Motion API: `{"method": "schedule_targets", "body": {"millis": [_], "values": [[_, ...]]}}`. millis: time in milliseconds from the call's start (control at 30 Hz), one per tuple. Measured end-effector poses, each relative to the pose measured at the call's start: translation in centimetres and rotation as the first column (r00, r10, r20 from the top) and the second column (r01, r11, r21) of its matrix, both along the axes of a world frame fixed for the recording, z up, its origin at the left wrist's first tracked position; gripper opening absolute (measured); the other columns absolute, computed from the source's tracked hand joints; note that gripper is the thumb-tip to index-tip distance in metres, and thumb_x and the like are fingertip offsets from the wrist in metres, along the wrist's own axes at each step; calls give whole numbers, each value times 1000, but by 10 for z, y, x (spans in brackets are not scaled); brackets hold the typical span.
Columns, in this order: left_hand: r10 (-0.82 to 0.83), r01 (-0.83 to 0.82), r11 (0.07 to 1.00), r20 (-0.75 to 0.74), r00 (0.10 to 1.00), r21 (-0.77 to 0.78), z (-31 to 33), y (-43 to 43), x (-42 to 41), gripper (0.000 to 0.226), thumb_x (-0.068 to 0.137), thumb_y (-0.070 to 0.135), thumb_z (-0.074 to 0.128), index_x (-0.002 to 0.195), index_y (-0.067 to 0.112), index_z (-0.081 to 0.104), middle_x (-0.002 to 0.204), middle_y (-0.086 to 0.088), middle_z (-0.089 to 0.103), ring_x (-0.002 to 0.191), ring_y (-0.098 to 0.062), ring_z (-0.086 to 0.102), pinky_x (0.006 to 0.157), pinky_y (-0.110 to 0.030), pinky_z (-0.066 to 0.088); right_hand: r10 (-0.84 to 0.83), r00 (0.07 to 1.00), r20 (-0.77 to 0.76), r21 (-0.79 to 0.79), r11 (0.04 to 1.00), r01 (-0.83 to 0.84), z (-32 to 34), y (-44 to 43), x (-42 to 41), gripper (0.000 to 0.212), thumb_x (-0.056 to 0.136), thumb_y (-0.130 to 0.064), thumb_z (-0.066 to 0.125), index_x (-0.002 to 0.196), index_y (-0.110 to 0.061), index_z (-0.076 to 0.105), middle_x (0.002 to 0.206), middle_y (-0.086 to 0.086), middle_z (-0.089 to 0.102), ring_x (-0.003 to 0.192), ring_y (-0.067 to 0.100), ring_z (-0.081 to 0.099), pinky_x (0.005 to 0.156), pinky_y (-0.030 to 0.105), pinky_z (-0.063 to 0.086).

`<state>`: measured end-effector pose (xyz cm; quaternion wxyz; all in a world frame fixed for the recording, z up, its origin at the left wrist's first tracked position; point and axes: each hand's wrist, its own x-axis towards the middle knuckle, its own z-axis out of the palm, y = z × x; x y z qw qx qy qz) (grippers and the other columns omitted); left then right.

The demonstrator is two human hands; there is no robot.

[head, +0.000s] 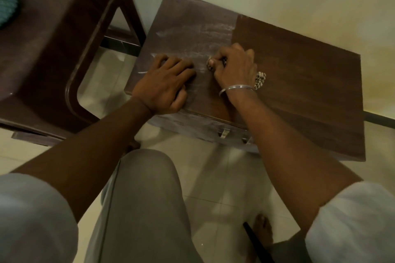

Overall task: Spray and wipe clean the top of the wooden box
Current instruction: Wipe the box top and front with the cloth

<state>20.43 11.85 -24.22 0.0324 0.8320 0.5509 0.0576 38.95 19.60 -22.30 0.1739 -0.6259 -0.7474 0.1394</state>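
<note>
The dark wooden box (299, 74) stands on the tiled floor in front of me. Its left half is dusty and streaked grey, its right half is a clean, darker brown. My left hand (164, 85) rests flat on the dusty part near the front left corner, fingers spread and holding nothing. My right hand (233, 66) presses a small checked cloth (260, 80) against the top at the border between the dusty and clean parts. Only bits of the cloth show at the thumb and beside the wrist. No spray bottle is in view.
A brown plastic chair (49, 49) stands close to the box's left, with a teal item (6, 8) on its seat. My knee in grey trousers (145, 198) is just before the box. A bare foot (264, 230) and a dark stick (256, 241) lie on the floor tiles.
</note>
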Motion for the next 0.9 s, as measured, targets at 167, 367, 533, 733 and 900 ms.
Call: {"method": "schedule_targets", "body": {"millis": [167,367,533,733,900], "values": [[-3,3,1000,10,1000,-9,0,-1,1,57,87,39,35,127,6,59,133,-16,58,112,-34,53,100,-50,35,105,993,51,69,992,-108,-11,-35,14,8,85,-36,67,81,-32,62,97,-11,58,92,18,43,71,35,38],[8,-8,1000,-6,1000,-8,-2,0,1,59,87,40,33,128,6,58,134,-16,58,112,-34,53,100,-50,36,126,991,38,115,985,-129,-12,-21,12,6,85,-34,65,81,-31,63,97,-10,59,92,21,46,68,34,39],[10,-10,999,-14,1000,-41,1,1,1,61,87,41,32,131,7,57,136,-16,56,114,-34,53,100,-49,35,46,998,47,100,994,-51,-7,26,3,8,87,-33,61,84,-27,65,105,-4,61,101,28,49,71,36,37],[15,-17,998,-26,1000,-64,4,0,2,62,87,42,32,132,6,57,138,-17,55,115,-35,53,101,-50,36,42,999,2,62,997,-42,-4,23,4,6,88,-33,63,83,-28,64,105,-4,60,101,27,48,74,36,40],[16,-16,999,-1,1000,-49,2,0,2,61,87,40,32,131,5,58,136,-17,57,114,-35,53,100,-50,36,127,991,37,105,986,-130,-14,-4,18,6,87,-36,66,84,-30,65,100,-8,59,95,23,47,69,35,40]]}}
